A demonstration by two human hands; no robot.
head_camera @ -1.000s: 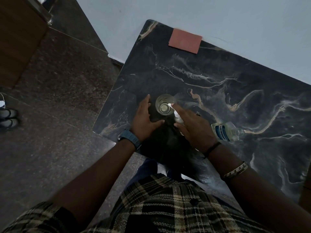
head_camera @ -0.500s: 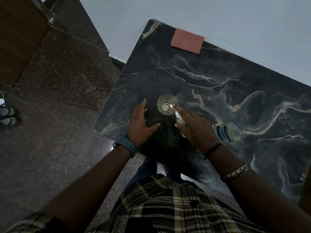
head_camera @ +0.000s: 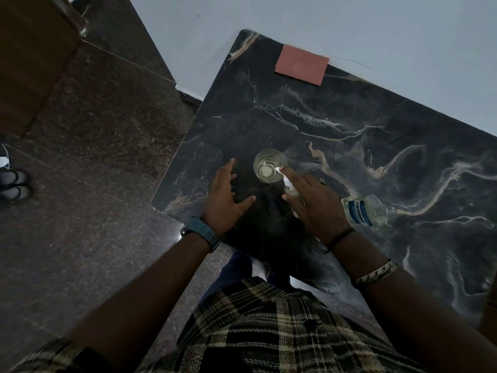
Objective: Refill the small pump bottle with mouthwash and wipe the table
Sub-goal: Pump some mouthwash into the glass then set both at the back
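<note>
Both hands work near the front-left part of the dark marble table [head_camera: 349, 125]. The right hand [head_camera: 314, 203] is wrapped around the small pump bottle [head_camera: 291, 190], with its index finger lying along the white pump head [head_camera: 278, 170], whose nozzle points over the rim of a clear glass [head_camera: 269, 165] that holds a little pale liquid. The left hand [head_camera: 224, 196] is open and empty, fingers spread, hovering just left of the glass without touching it. The step in hand looks like pumping into the glass, perhaps to test or empty the bottle; to do it well, the nozzle should sit squarely over the glass mouth, the bottle should be gripped firmly and upright, and the free hand could steady the glass so it does not slide or tip. Just right of the right hand lies the mouthwash bottle [head_camera: 363, 211], on its side; whether it is capped I cannot tell, so a leak is possible. A reddish cloth [head_camera: 301, 64] rests at the far edge, well apart, ready for wiping. Nothing blocks the hands, though the dim light makes drips hard to spot.
</note>
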